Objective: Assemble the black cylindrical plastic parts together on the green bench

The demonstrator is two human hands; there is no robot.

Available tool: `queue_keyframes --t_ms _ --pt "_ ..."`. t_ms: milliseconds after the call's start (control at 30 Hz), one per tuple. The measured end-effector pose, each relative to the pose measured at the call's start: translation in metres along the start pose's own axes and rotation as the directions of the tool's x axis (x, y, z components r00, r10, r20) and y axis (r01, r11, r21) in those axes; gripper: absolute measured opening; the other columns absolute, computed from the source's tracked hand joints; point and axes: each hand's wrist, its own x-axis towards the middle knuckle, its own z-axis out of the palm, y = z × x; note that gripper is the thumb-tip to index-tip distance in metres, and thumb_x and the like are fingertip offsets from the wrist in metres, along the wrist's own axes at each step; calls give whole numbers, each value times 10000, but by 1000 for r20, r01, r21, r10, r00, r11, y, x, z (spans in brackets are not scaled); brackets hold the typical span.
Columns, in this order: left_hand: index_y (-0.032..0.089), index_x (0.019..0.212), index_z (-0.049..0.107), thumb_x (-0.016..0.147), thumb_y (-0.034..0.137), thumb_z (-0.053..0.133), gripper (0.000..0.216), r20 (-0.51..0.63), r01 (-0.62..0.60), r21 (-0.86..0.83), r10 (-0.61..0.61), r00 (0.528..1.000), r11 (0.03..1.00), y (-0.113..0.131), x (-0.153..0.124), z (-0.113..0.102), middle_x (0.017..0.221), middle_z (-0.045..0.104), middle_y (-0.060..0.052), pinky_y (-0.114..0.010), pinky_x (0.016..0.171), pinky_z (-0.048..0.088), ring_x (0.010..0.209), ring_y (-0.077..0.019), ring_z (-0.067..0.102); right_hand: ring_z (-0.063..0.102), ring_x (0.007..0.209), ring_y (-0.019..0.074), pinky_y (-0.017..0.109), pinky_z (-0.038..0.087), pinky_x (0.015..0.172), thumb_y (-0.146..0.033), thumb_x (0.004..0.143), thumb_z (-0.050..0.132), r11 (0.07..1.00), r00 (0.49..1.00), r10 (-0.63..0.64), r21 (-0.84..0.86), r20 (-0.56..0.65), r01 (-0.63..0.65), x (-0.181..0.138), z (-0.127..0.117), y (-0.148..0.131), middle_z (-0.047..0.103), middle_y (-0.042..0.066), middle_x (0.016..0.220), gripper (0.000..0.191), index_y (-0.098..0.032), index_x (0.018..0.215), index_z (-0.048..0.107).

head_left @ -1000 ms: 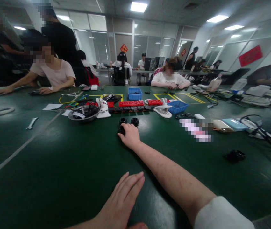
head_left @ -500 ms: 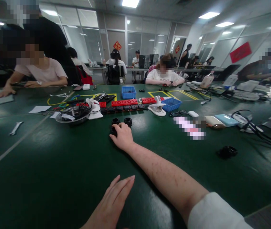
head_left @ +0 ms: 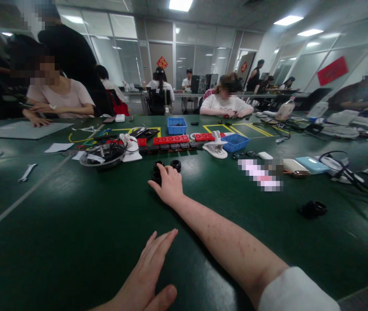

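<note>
On the green tabletop, a small group of black ring-like parts (head_left: 176, 165) sits ahead of me, in front of a red and black strip. My right hand (head_left: 170, 185) reaches over the group, thumb and fingers apart. One black part (head_left: 156, 177) shows in the gap between thumb and forefinger; the hand hides some of the group, and I see no firm grip. Nearer to me, my left hand (head_left: 148, 270) hovers above the table, fingers stretched out, thumb apart, nothing in it. Off to the right lies another black ring-like part (head_left: 314, 209).
A red and black socket-like strip (head_left: 171, 140) runs across the table, with a white clip stand (head_left: 215, 146) and blue bins (head_left: 177, 126) near it. A clear bowl of cables (head_left: 101, 156) and a wrench (head_left: 27, 172) lie left. Cables (head_left: 362, 183) spread at right. Co-workers sit opposite.
My right hand's fingers have opened a little, the forefinger lifting off the black part. My left hand has shifted slightly left, its thumb now in view. A co-worker's arm at far left has drawn back.
</note>
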Motion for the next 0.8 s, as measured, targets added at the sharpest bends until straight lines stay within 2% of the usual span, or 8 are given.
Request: queue_keyframes --t_ms 233,433,500,600,633,700,733,800 --pt "240 1399 125 890 480 371 615 11 80 -91 -79 997 993 -5 -2 2 1425 289 -79 -451 1011 314 1278 -288 290 423 1040 238 368 350 847 -415 878 362 999 997 42 33 -64 -40 -12 -16 2 457 109 1154 447 -166 1248 385" --pt "256 1378 205 897 406 408 543 31 173 -205 -170 985 963 0 1 -3 1381 353 -81 -433 997 337 1239 -261 355 443 1056 201 330 352 900 -359 840 432 994 994 -112 13 -19 112 -62 -54 17 496 76 1147 375 -192 1173 475" --pt "268 1364 240 898 409 405 514 26 184 -257 -183 983 949 2 2 -5 1339 399 -81 -408 957 383 1169 -248 429 457 1050 220 361 361 896 -347 822 447 991 990 -137 -10 -19 137 -84 -82 29 509 91 1135 375 -197 1163 488" --pt "269 1344 294 907 459 334 478 23 136 -362 -137 990 922 6 4 -6 1231 487 -78 -358 845 453 1026 -227 509 454 1069 285 470 321 905 -385 782 499 988 987 -136 -79 -88 129 -113 -146 65 518 126 1133 409 -244 1167 494" --pt "268 1337 311 907 476 312 477 25 120 -388 -119 993 914 7 4 -7 1200 505 -75 -346 820 458 995 -222 516 461 1068 290 480 330 882 -435 785 496 983 966 -110 -171 -233 70 -121 -172 82 527 136 1122 431 -270 1184 480" --pt "270 1324 335 905 499 292 479 35 100 -416 -94 995 904 9 5 -7 1164 521 -68 -334 805 453 966 -215 516 498 1024 287 463 373 769 -563 779 463 960 839 40 -211 -542 -182 -134 -222 123 537 177 1091 557 -254 1241 438" --pt "270 1319 343 905 501 292 477 40 100 -419 -92 995 903 10 5 -7 1154 524 -65 -332 808 447 961 -213 514 528 979 285 448 381 685 -639 765 411 937 799 124 -196 -588 -289 -140 -245 144 554 193 1052 615 -238 1228 466" --pt "272 1310 353 909 492 296 461 51 115 -413 -104 993 904 12 5 -7 1136 532 -62 -330 815 441 955 -208 514 553 958 283 429 365 623 -765 697 312 873 843 177 -315 -508 -373 -150 -279 182 603 192 970 707 -225 1005 648"
